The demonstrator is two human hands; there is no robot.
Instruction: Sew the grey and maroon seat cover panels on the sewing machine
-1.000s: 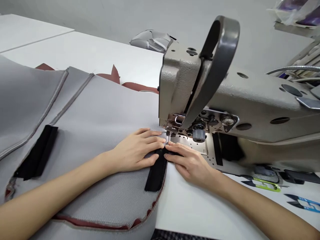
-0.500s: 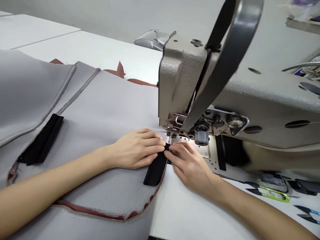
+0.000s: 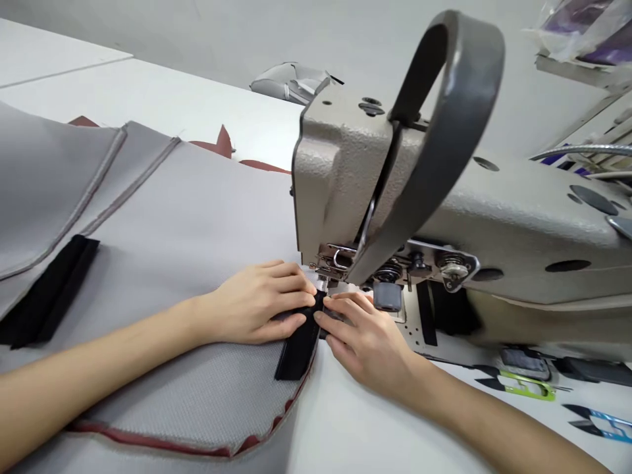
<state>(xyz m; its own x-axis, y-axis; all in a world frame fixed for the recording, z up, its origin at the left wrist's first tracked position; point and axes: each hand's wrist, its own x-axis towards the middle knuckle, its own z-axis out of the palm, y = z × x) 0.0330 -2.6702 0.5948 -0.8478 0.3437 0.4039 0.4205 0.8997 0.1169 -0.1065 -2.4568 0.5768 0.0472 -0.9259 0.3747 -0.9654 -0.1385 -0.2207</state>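
Grey fabric point(image 3: 197, 385) with red-edged seams lies under the head of a sewing machine point(image 3: 340, 174). My left hand point(image 3: 259, 299) rests palm down on it, fingers extended and bent slightly over a black strip point(image 3: 297, 355). This strip lies along the fabric's right edge, and its upper end reaches the presser foot point(image 3: 322, 282). From the other side, my right hand point(image 3: 372, 342) has its thumb and fingertips together at the strip's edge. The exact grip is partly hidden. Another black strip point(image 3: 52, 289) lies on the fabric at the left.
Thread snips with a green handle point(image 3: 528, 385) and snips with a blue handle point(image 3: 609, 424) lie on the white table point(image 3: 340, 428) at the right. A dark curved bar point(image 3: 459, 112) rises from the machine head. Grey material point(image 3: 291, 82) sits at the back.
The view has shifted, so the machine, fabric and hands appear lower and further left. Both hands keep nearly the same position at the black strip near the presser foot.
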